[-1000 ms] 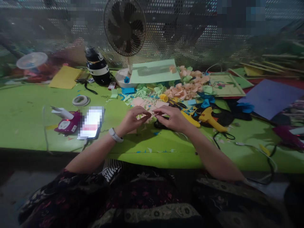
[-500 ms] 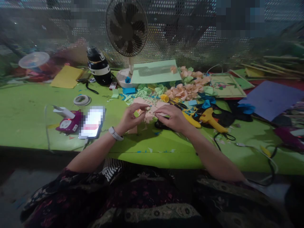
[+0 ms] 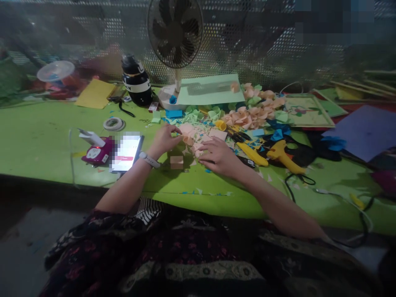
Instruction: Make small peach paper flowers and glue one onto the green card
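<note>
My left hand [image 3: 163,141], with a white watch on the wrist, is closed at the fingertips on a curled peach paper piece [image 3: 187,139]. Palm down, my right hand [image 3: 219,157] rests low over the paper scraps with its fingers apart; nothing shows in its grasp. A small folded peach paper piece [image 3: 176,162] lies on the green table between my forearms. Beyond my right hand's fingers is a flat peach paper square [image 3: 218,134]. The dark handheld object [image 3: 247,161] beside my right wrist is partly hidden.
Curled peach papers [image 3: 247,117] are heaped behind the hands, near a pale green sheet [image 3: 210,90]. A yellow glue gun [image 3: 285,156] and a yellow-handled cutter [image 3: 252,154] lie to the right. Leftward are a phone [image 3: 128,152], a purple power strip [image 3: 98,152], tape [image 3: 114,123] and a bottle [image 3: 136,84].
My hands have moved apart. The right hand has lowered and spread its fingers over the scraps. The folded peach piece is now more exposed, and the whole view has shifted slightly.
</note>
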Demonstrator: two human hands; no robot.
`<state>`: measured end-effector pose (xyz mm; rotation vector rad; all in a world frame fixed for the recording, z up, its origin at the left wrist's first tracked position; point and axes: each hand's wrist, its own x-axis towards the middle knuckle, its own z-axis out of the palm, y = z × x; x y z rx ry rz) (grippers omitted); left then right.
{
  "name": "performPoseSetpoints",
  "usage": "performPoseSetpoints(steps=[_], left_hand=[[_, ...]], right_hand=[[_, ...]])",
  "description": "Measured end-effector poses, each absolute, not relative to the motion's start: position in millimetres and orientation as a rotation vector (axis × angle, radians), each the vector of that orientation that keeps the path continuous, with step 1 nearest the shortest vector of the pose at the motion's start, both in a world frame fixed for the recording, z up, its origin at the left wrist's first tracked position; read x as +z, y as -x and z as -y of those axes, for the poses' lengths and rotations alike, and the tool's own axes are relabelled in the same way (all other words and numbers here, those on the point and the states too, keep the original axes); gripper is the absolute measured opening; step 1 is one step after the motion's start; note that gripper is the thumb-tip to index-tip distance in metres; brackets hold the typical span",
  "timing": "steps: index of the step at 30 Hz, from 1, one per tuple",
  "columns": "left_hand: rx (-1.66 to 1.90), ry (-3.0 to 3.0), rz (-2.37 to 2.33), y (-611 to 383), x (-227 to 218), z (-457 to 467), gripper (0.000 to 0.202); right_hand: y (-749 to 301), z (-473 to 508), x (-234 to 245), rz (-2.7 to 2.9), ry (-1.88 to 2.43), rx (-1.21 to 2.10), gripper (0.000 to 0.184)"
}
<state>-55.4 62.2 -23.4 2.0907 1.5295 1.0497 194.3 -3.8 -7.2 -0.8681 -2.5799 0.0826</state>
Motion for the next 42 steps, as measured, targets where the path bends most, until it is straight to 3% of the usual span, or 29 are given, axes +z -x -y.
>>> performPoseSetpoints(steps=[19,32,42], left_hand=[[0.97,-2.214,-1.393,56,-32,-65,0.009],[0.926,-2.181,-1.399,51,-34,-62,0.004],[1.347,-1.938,-1.022,38,-9,-47,0.013]], right_hand=[[-195,12,0,2.644,0.814,0.096,0.017],[-244,-25,21,2.364,1.197,-0.037,0.025],[-250,-21,29,2.224,1.268,-0.111,0.025]])
